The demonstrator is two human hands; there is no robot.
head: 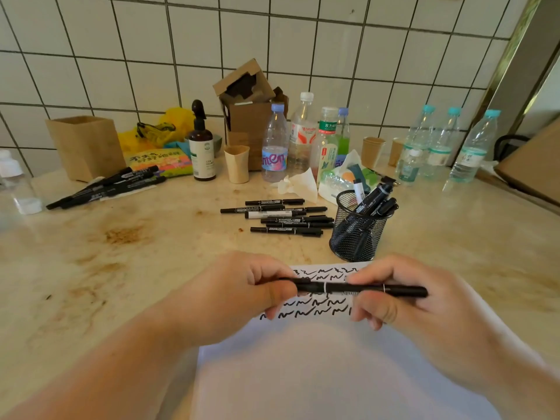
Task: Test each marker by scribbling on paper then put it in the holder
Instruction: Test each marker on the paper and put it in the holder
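Marker (348,287) in black lies level across both hands, held above the sheet of paper (303,374) at the near edge of the desk (151,268). The left hand (242,295) pinches one end between thumb and curled fingers; the right hand (403,298) grips the other part of the barrel the same way, with the far tip sticking out past its fingers. Whether a cap is on or partly off cannot be told — the left fingers cover that end.

The paper's upper part carries rows of short black scribbles (318,310); its lower part is blank. Just beyond the paper's far right corner stands a black mesh holder (356,234), upright, with several markers leaning in it. To the left of the holder, near but not touching it, a loose group of black markers (285,216) lies flat on the desk, most of them roughly parallel. Well apart, toward the far left, another bunch of thicker markers (106,189) lies fanned out in front of a brown box (85,147).

Along the tiled wall stand plastic bottles (274,147), a dark pump bottle (201,147), paper cups (236,163) and an opened cardboard carton (245,95) — all clear of the hands.
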